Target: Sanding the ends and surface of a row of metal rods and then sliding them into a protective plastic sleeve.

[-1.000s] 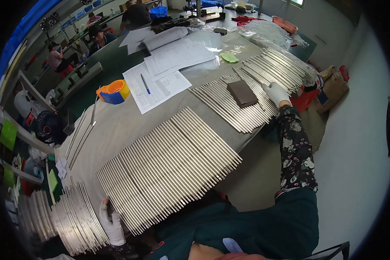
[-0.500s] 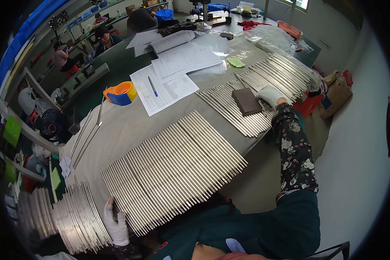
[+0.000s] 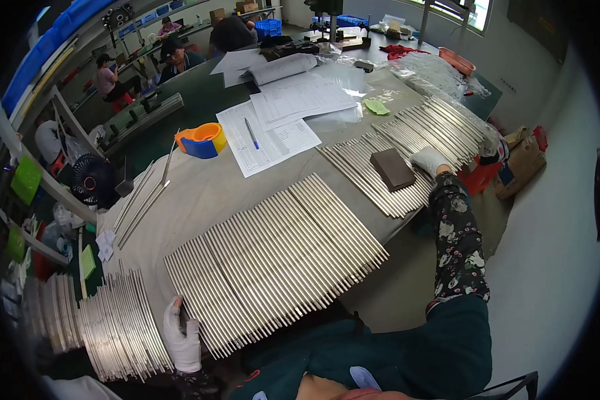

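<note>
My left hand (image 3: 183, 341), in a white glove with a bare fingertip showing, is at the near left corner of a wide row of metal rods (image 3: 273, 260). Its fingers are apart, beside the end rod. Farther off on the right, my right hand (image 3: 430, 160), also gloved in white, lies over another layer of metal rods (image 3: 357, 167), its fingers low against them and partly hard to make out. Just left of that hand a dark brown block (image 3: 393, 169) rests on the rods. A further batch of rods (image 3: 440, 133) spreads beyond.
More rods (image 3: 123, 327) are stacked at the lower left. Papers (image 3: 267, 143) with a blue pen (image 3: 251, 133) lie mid-table, near an orange and blue tape dispenser (image 3: 201, 141). Loose thin rods (image 3: 140, 210) lie left. Plastic bags (image 3: 433, 73) cover the far right; people sit in the background.
The view has shifted slightly, so the table appears farther right. Both hands keep nearly the same places against the rods, and the brown block still lies beside the right hand.
</note>
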`<state>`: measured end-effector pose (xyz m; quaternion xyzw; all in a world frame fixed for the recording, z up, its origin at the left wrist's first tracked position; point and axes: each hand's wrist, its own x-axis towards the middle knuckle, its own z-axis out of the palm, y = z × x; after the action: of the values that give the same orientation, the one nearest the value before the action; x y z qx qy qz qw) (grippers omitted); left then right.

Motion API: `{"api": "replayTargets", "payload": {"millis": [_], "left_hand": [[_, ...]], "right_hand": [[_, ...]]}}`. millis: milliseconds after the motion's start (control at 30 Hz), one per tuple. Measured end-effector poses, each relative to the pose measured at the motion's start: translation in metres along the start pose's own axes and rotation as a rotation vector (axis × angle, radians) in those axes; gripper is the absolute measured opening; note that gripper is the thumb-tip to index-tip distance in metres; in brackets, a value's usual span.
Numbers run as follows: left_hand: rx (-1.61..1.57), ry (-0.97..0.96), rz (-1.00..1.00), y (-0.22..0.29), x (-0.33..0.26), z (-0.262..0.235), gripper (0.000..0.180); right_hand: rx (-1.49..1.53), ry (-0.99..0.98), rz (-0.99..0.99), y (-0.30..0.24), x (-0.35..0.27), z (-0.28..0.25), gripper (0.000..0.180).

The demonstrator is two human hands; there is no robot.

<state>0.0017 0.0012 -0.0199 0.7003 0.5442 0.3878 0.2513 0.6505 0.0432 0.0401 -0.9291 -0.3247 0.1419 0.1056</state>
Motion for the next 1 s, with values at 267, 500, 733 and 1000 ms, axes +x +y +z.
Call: {"api": "replayTargets", "payload": {"millis": [267,500,733,1000], "left_hand": [[0.071,0.016,0.146,0.001,0.004,0.002,0.050],[0.059,0.066,0.157,0.021,-0.005,-0.001,0.045],[0.369,-0.061,0.901,0.137,0.028,0.022,0.053],[0.463,-0.108,1.034,0.161,0.038,0.044,0.023]], "right_hand": [[-0.071,0.210,-0.313,0.020,-0.016,-0.008,0.032],[0.964,-0.372,-0.442,-0.064,-0.178,-0.003,0.016],[1.017,-1.155,-0.381,-0.106,-0.297,0.022,0.023],[0.818,-1.364,-0.656,-0.114,-0.321,0.023,0.052]]}}
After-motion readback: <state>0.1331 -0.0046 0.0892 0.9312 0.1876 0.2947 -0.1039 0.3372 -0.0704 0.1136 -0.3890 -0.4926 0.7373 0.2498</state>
